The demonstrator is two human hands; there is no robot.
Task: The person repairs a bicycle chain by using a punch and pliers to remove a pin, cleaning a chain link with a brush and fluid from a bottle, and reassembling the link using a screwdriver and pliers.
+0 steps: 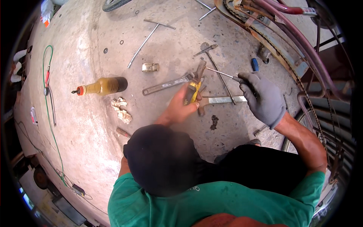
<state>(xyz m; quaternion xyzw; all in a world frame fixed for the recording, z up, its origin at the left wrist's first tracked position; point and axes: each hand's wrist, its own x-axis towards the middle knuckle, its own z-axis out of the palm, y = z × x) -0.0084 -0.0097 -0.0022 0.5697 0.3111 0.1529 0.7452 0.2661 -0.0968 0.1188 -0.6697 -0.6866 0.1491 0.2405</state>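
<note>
My bare left hand (181, 105) is closed round yellow-and-black handled pliers (192, 92). A dull brownish metal end (201, 67) points up from them; whether it is the jaws or a piece held in them, I cannot tell. In its grey glove, my right hand (263, 96) grips a thin screwdriver (223, 73), its tip at or close to that metal end. Beneath and beside my hands lie an adjustable wrench (166, 84), a hammer (223, 100) with a pale handle, and a dark T-handle wrench (221, 77).
A bicycle frame (293, 30) with a chain stands at the right. A blue handle (255, 64) lies near it. Leftward are an oil bottle (107, 86), a small jar-like container (150, 67), crumpled paper or rag (121, 110) and a green cable (50, 113). A silver T-handle wrench (144, 43) lies farther off.
</note>
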